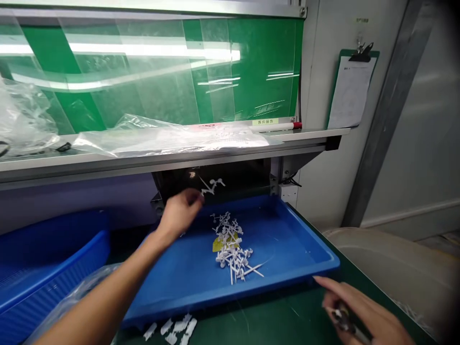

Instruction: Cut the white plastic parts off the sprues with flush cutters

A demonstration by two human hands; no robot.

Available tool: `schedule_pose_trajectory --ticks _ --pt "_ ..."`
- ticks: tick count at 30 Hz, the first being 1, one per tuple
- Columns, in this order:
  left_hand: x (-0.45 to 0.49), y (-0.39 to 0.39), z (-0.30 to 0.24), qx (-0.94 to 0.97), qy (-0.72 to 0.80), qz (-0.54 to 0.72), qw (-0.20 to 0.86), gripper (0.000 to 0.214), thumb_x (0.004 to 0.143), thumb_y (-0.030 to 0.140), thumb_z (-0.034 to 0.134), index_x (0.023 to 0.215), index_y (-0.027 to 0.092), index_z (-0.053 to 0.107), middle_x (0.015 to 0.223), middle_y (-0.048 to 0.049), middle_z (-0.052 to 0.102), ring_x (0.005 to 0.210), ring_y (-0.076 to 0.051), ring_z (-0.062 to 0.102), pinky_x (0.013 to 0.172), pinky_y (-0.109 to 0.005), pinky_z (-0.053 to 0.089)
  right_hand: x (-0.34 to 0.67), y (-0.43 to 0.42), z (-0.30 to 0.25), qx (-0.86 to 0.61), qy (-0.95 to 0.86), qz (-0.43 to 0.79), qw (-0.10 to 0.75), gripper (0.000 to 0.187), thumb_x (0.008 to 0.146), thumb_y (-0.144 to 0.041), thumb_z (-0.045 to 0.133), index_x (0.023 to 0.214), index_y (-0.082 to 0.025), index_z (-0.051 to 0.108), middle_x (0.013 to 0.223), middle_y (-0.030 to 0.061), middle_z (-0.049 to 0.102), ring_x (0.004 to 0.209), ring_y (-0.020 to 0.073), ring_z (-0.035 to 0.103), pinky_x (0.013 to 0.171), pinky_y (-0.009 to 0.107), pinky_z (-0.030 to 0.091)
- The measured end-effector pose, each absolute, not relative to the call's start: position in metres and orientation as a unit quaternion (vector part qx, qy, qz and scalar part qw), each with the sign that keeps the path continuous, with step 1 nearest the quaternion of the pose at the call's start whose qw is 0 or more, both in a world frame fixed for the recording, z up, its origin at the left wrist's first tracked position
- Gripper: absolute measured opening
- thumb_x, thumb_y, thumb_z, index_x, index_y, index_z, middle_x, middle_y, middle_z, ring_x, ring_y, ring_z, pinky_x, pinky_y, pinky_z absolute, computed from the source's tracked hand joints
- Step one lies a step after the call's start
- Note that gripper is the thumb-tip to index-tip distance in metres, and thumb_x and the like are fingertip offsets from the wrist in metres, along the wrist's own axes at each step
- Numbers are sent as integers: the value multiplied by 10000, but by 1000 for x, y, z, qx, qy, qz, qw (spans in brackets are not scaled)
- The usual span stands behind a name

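Note:
My left hand is closed in a pinch on a thin, branched white plastic piece, held above the back of the blue tray. Below it in the tray lies a heap of similar white plastic pieces, partly over something yellow. At the tray's front right corner, my right hand has its fingers curled round a small metal hand tool, with the index finger stretched out. The palm hides much of that tool, so its kind is unclear. Several small flat white plastic parts lie before the tray.
A deep blue basket stands at the left, with clear plastic film beside it. Above the tray runs a shelf bearing plastic bags and a red-capped marker. A clipboard hangs on the right wall.

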State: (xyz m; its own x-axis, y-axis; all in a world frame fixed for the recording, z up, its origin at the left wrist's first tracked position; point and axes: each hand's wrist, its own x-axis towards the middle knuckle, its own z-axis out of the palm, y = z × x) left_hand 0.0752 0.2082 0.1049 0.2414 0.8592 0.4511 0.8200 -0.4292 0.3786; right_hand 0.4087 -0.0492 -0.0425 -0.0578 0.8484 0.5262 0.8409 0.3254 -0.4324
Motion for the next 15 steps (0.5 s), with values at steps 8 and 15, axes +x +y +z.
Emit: schedule_pose_trajectory --ticks 8,15 --pt "68 -17 38 642 373 282 608 168 798 315 702 869 163 711 751 -15 642 635 -126 564 595 -218 508 264 -49 55 -412 -792 237 383 522 799 -190 577 1316 -230 517 1049 57 661 929 201 624 841 322 544" --pt "33 -21 -11 590 405 289 636 226 792 347 707 886 142 700 755 -7 577 596 -111 522 566 -217 476 258 -49 4 -441 -785 258 350 166 818 -164 515 959 -218 587 1083 64 614 959 193 599 823 300 512"
